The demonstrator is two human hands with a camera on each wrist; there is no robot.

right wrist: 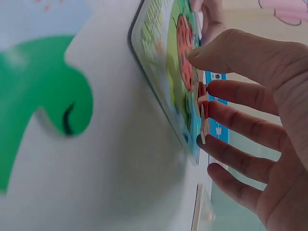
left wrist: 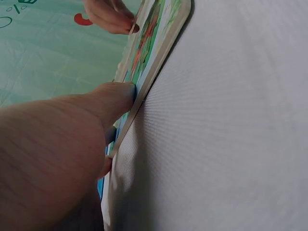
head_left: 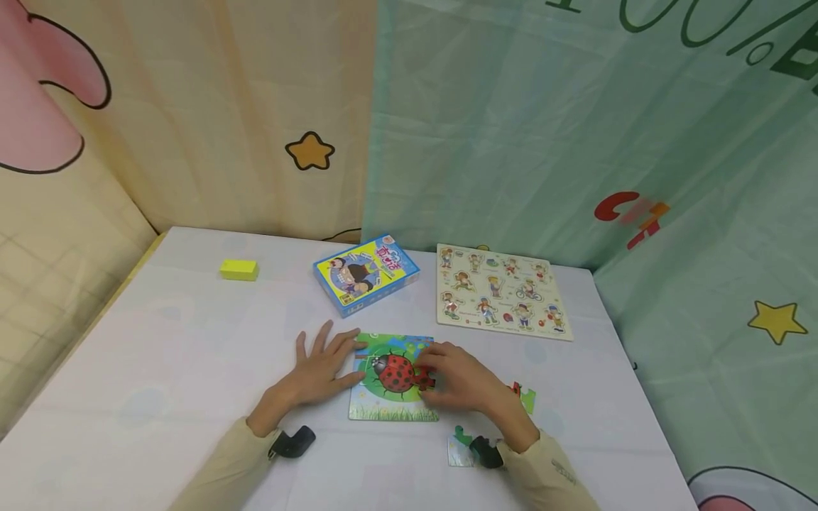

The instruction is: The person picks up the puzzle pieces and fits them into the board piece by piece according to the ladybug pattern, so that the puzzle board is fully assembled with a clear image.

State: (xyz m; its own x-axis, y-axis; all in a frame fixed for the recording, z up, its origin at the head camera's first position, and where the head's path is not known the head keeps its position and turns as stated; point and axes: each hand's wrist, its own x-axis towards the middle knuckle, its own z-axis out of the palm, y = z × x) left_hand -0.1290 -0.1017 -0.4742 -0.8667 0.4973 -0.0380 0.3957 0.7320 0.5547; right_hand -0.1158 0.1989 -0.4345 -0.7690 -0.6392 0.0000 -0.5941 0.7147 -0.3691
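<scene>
A ladybug jigsaw puzzle (head_left: pixel 393 413) in a shallow tray lies before me, its red spotted ladybug in the middle. Spread fingers of my left hand (head_left: pixel 319 376) rest on the puzzle's left edge, thumb on its surface. My right hand (head_left: pixel 465 380) pinches a red puzzle piece (head_left: pixel 424 378) over the ladybug's right side. In the right wrist view this piece (right wrist: pixel 204 115) is tilted against the fingertips, raised off the picture, with the thumb beside the ladybug. Part of the puzzle's right side is hidden behind the right hand.
Loose puzzle pieces lie right of the puzzle: a green and red one (head_left: pixel 527 399) partly behind the right forearm, and a pale blue and green one (head_left: pixel 460 451) nearer me. Farther back are a blue box (head_left: pixel 367 273), a wooden figure board (head_left: pixel 505 291) and a yellow block (head_left: pixel 239 270).
</scene>
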